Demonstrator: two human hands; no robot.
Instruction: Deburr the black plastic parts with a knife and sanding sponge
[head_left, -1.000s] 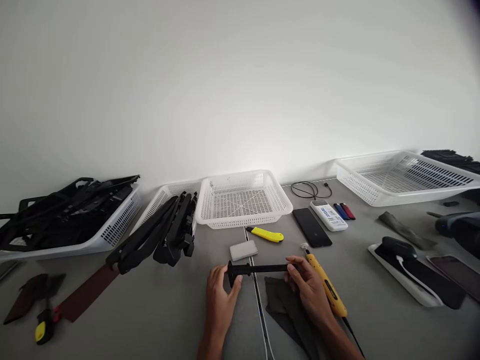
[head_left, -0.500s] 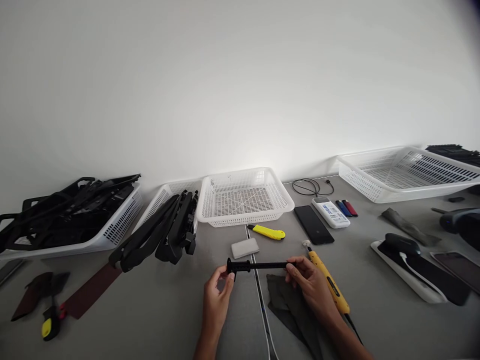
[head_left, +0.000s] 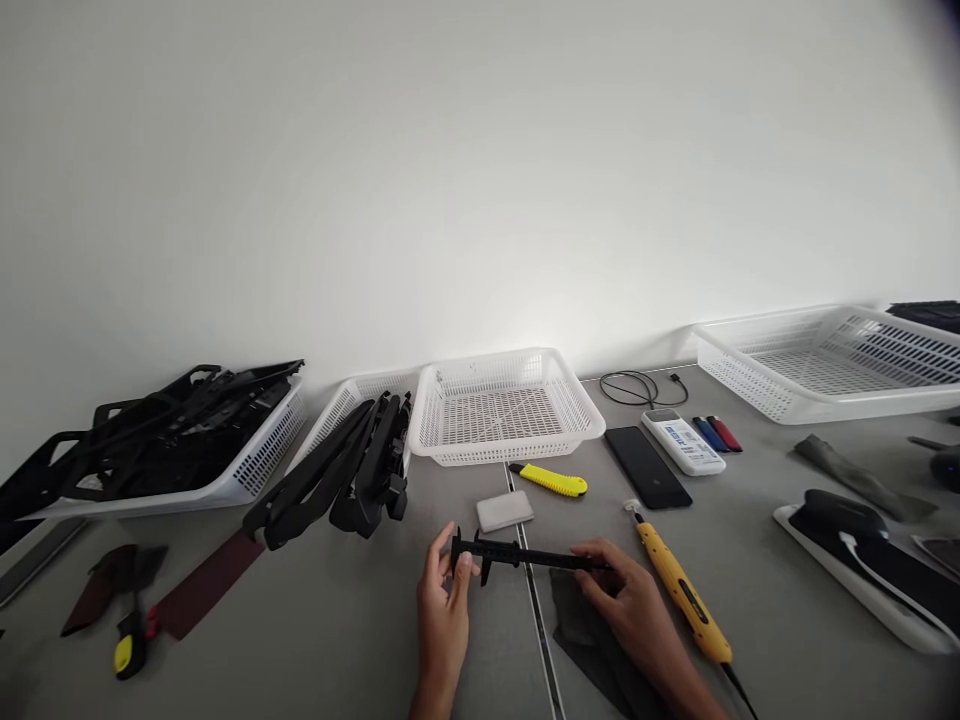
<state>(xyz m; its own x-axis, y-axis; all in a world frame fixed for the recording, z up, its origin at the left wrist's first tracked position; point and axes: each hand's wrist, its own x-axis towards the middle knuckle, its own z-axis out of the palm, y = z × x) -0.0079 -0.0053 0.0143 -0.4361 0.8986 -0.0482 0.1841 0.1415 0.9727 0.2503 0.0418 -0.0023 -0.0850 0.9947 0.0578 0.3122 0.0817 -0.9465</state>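
Note:
A black caliper [head_left: 544,557] is held level across the front middle, between both hands. At its jaw end, my left hand [head_left: 444,610] is closed with thumb and fingertips on the fixed jaw. My right hand [head_left: 626,600] pinches the other end of the beam. The sliding jaw stands slightly apart from the fixed one, with nothing visible between them. Under my right hand lies a dark grey cloth [head_left: 592,650]. Just beyond the caliper is a whitish block [head_left: 504,511], and to the right a yellow pen-shaped power tool [head_left: 682,590] rests on the table.
White baskets [head_left: 510,455] line the wall; the left ones hold black plastic parts [head_left: 187,430]. A yellow utility knife [head_left: 553,480], a black phone [head_left: 649,468], a white box-like device [head_left: 682,442] and a coiled cable [head_left: 630,385] lie beyond. Sandpaper strips [head_left: 210,585] lie left.
The caliper has been turned so its jaws now show from the side, and its sliding jaw appears farther from the fixed one. The whole view has shifted a little.

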